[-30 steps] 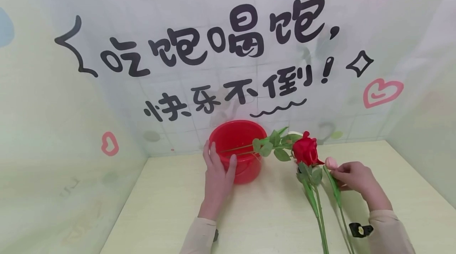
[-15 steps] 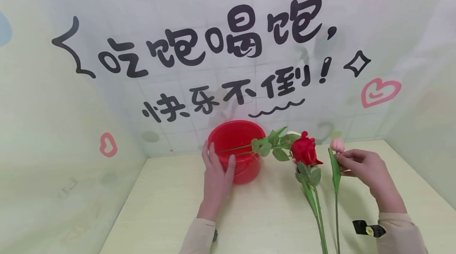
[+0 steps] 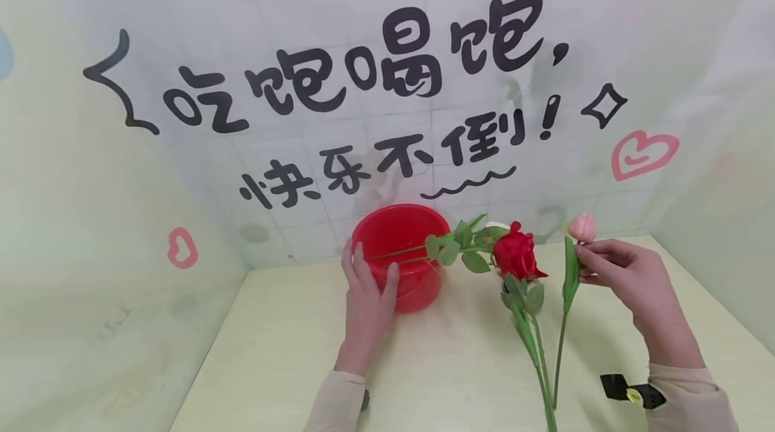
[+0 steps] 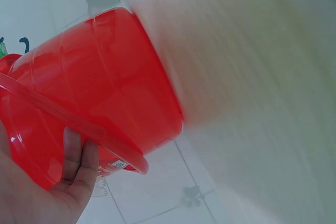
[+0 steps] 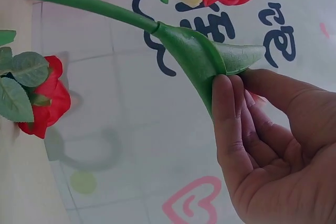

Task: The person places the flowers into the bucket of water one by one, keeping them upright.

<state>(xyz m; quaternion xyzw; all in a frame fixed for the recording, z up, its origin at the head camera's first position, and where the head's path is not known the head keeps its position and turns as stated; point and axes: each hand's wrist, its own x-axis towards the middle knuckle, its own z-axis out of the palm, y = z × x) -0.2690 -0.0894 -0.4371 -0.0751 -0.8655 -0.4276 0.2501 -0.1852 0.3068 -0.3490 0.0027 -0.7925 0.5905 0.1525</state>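
Note:
A red plastic bucket [image 3: 418,287] stands near the back wall. My left hand [image 3: 369,304] holds its near left side, fingers spread along the left and thumb at the front rim. In the left wrist view, fingers [image 4: 84,163] touch the bucket's side beside its red handle [image 4: 68,116]. My right hand [image 3: 636,277] pinches a pink tulip [image 3: 582,227] just below the bloom. The tulip's stem slants down toward the front, above or against the table; I cannot tell which. In the right wrist view, the green tulip leaf [image 5: 191,59] shows at my fingertips; the bloom is mostly hidden.
Leafy stems [image 3: 463,243] lean out over the bucket's right rim. A red rose [image 3: 517,256] shows at their end, overlapping other flowers. More flower stems [image 3: 545,358] lie on the pale table [image 3: 278,338]. A printed backdrop [image 3: 363,8] encloses the table.
My right hand has lifted the tulip up and to the right, and its stem now slants the other way, lower end swung left. My left hand has stayed on the bucket.

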